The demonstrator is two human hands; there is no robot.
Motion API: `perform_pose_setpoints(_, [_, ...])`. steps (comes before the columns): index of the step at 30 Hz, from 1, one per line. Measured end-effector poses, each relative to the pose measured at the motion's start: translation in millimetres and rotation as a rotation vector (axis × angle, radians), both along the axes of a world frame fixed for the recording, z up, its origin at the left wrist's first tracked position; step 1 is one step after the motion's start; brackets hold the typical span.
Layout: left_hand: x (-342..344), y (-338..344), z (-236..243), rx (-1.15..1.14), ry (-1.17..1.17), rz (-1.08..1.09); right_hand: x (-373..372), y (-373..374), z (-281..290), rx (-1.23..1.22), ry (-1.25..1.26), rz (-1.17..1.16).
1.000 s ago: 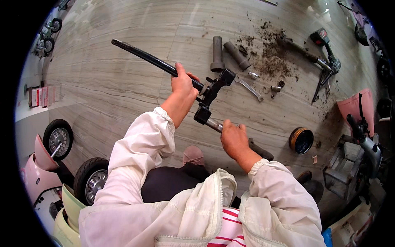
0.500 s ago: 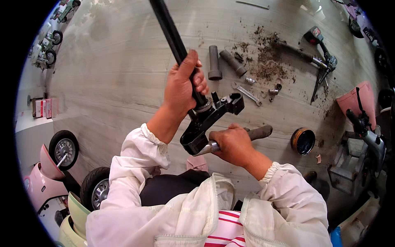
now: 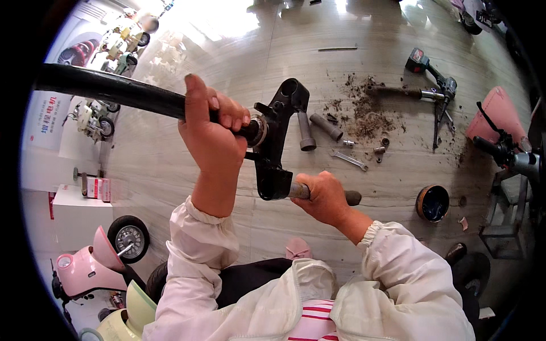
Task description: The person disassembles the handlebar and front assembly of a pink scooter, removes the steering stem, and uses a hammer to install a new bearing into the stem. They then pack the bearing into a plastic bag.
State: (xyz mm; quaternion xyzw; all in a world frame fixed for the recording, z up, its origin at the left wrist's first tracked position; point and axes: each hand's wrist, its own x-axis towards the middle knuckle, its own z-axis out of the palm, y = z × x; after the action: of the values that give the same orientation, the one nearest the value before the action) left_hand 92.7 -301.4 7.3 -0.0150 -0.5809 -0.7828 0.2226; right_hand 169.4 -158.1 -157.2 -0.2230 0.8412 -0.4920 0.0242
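My left hand (image 3: 213,131) is closed around the long black tube (image 3: 108,87) of a fork steering stem, just left of its metal ring (image 3: 260,127). The tube lies nearly sideways. Its black bracket (image 3: 274,149) stands across it, with an open round clamp at the upper end and another at the lower end. My right hand (image 3: 321,196) is closed around a metal bar (image 3: 352,198) that meets the lower clamp; whether it sits inside cannot be seen.
On the floor lie grey sockets (image 3: 326,128), a wrench (image 3: 349,161), scattered dirt, a cordless tool (image 3: 434,74), a dark shaft (image 3: 397,91) and a round tin (image 3: 431,203). A pink scooter (image 3: 495,122) and metal frame stand right; scooters and loose wheels (image 3: 128,238) line the left.
My left hand has moved left, swinging the tube from upright to nearly sideways, with the bracket turning along. My right hand stays on the bar. The view has shifted, showing more of the shop.
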Motion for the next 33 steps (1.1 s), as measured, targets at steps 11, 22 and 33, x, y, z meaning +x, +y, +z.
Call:
perform_pose_setpoints(11, [-0.1, 57.6, 5.2, -0.159, 0.104, 0.018, -20.2, 2.3, -41.4, -0.344, 0.098, 0.058])
perform_pose_setpoints(22, [-3.1, 63.6, 0.4, -0.225, 0.088, 0.040, -19.5, 25.1, -19.3, -0.315, 0.090, 0.071])
perform_pose_setpoints(33, [-9.8, 79.8, 7.2, -0.169, 0.115, 0.093, -22.7, 19.8, -2.2, -0.480, -0.157, 0.058])
